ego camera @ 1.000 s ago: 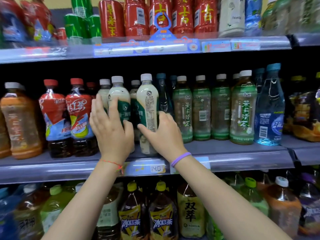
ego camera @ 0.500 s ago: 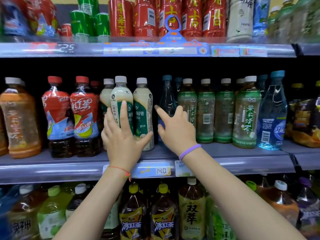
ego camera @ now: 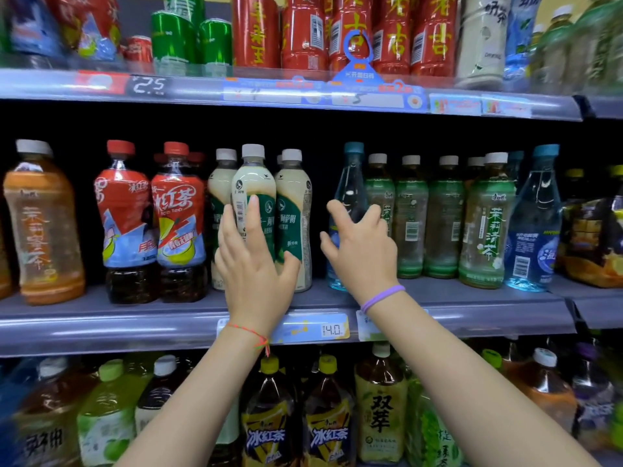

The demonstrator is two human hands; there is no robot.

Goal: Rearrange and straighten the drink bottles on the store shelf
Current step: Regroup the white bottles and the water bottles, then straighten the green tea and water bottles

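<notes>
Here the left hand (ego camera: 251, 264) rests flat against the front milk-tea bottle (ego camera: 253, 193) on the middle shelf (ego camera: 101, 318), its fingers (ego camera: 256, 224) straight and laid up the green label, the thumb spread toward the neighbouring milk-tea bottle (ego camera: 294, 217) just to the right. It presses rather than grips. The right hand (ego camera: 362, 244) hovers with its fingers spread and loosely bent, holding nothing, in front of the clear blue water bottle (ego camera: 350, 197) that stands between the milk teas and the row of green tea bottles (ego camera: 445, 214); whether a fingertip touches that bottle I cannot tell.

The step in hand looks like squaring up the milk-tea group: the front bottle shows its barcode partly forward, while its neighbour faces nearer the front. The blue-capped bottle seems out of place, since a similar blue water bottle (ego camera: 536, 224) stands at the far end of the green teas.

The next move probably calls for the right hand to close round the stray blue bottle at its waist and lift it clear without knocking the green teas beside it, while the left steadies or turns the milk tea so the label faces out. The iced tea bottles (ego camera: 178, 217) to the left stand upright and need little.
</notes>
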